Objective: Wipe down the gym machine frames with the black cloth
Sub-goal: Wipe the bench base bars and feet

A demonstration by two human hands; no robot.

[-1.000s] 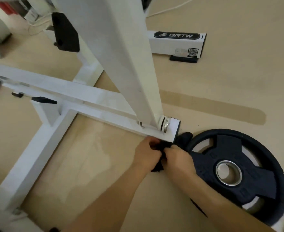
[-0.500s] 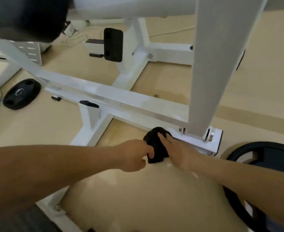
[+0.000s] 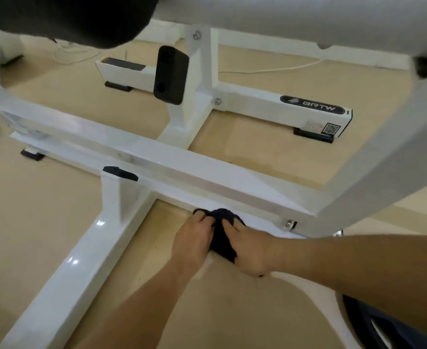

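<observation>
A gym. A white steel machine frame (image 3: 157, 157) spreads over the beige floor (image 3: 43, 222) on black rubber feet (image 3: 313, 134). One leg carries a BRTW label (image 3: 312, 105) and a QR sticker (image 3: 331, 128). A black pad (image 3: 69, 16) looms overhead, and a dark weight plate (image 3: 358, 321) shows at lower right.

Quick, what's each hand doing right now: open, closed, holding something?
Left hand: closed, fingers curled on the black cloth.
Right hand: closed on the same cloth, pressing it against the white frame.
</observation>
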